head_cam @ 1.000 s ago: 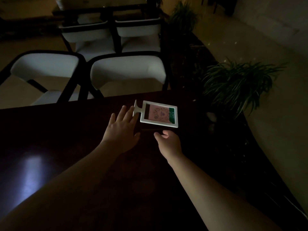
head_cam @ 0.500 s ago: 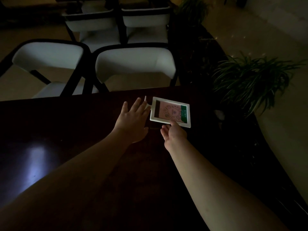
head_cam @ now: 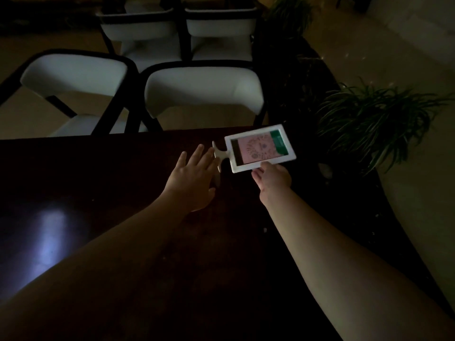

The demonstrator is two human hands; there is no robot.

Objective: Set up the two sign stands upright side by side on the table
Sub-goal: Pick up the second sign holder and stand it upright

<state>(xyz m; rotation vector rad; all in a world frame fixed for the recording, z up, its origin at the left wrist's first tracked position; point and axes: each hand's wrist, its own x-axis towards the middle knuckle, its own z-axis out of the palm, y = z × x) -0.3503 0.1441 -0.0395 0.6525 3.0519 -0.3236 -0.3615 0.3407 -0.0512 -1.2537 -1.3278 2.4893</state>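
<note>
A white-framed sign stand [head_cam: 259, 148] with a pink and green card lies tilted near the far right corner of the dark table [head_cam: 103, 183], its short stem and foot pointing left. My right hand [head_cam: 272, 177] grips the frame's near edge and holds it slightly raised. My left hand [head_cam: 194, 175] is spread flat over the table, fingertips next to the stand's foot. A faint pale shape by the left hand could be part of a second stand; the dim light hides it.
Two white chairs [head_cam: 202, 92] with black frames stand just beyond the table's far edge, with more chairs behind them. A leafy potted plant [head_cam: 371, 119] sits past the table's right edge. The room is very dark.
My right hand has closed on the sign's near edge and lifted and turned it. The left hand has stayed spread beside the foot. The view has shifted.
</note>
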